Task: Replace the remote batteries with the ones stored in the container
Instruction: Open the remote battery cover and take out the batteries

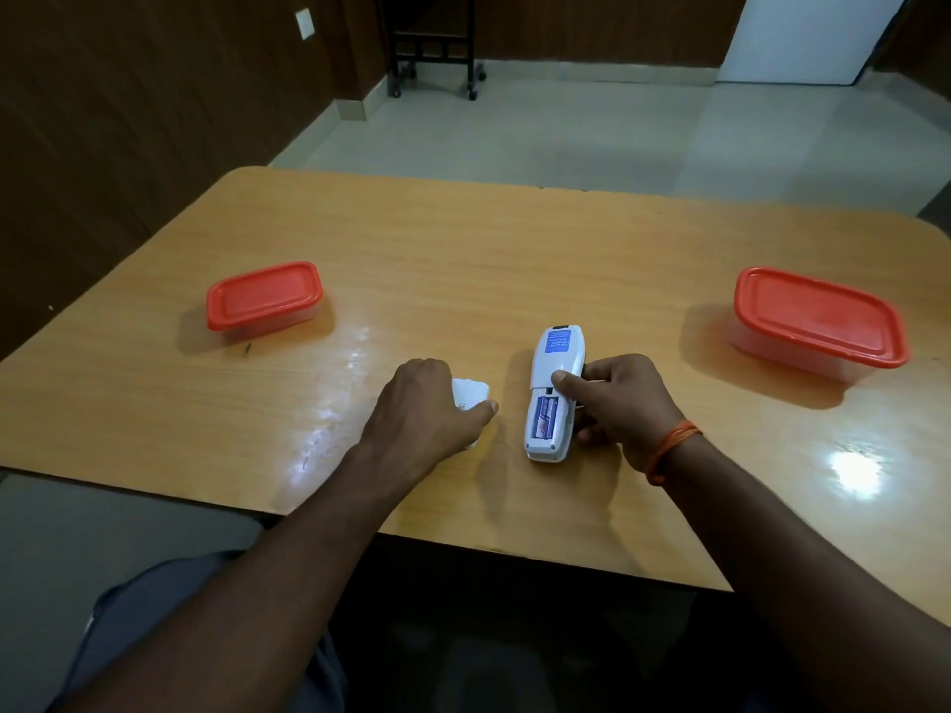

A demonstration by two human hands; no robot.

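Note:
A white remote (555, 373) lies face down near the table's front middle, its battery bay uncovered with batteries (545, 416) showing inside. My right hand (612, 403) grips the remote from its right side, thumb on its back. Just to the left, my left hand (429, 403) holds the white battery cover (469, 392) against the table, fingers curled over it. Two clear containers with red lids stand closed: a smaller container (265, 295) at the left, a larger container (818, 321) at the right. Their contents are hidden.
The wooden table (463, 249) has rounded far corners and a front edge close to my lap. Beyond it lies a pale tiled floor with a black wheeled stand (435, 48) by the dark panelled wall.

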